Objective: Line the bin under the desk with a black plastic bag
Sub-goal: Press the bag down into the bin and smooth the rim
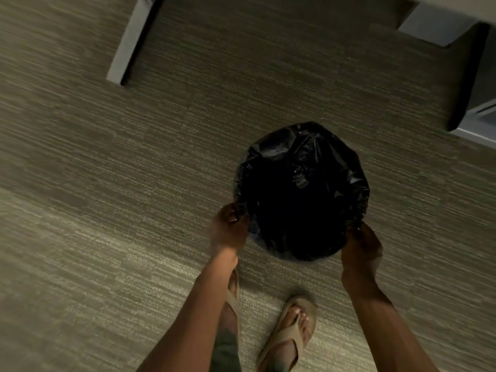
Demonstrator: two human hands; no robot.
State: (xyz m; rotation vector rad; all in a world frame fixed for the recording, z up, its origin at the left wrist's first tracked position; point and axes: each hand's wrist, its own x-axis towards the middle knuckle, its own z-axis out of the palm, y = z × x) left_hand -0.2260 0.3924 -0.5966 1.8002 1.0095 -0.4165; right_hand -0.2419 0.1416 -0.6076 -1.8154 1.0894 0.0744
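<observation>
A round bin stands on the carpet below me, seen from straight above. A black plastic bag (300, 189) covers its whole mouth and rim, so the bin's own wall is almost entirely hidden. My left hand (229, 228) pinches the bag's edge at the near-left side of the rim. On the near-right side, my right hand (361, 245) grips the bag's edge in the same way. The bag's inside is a dark hollow and its bottom cannot be made out.
A grey desk leg (131, 41) stands at the far left, and a dark panel with pale desk parts (467, 76) at the far right. Striped grey carpet (107, 210) lies all around. My feet in tan sandals (290, 334) stand just behind the bin.
</observation>
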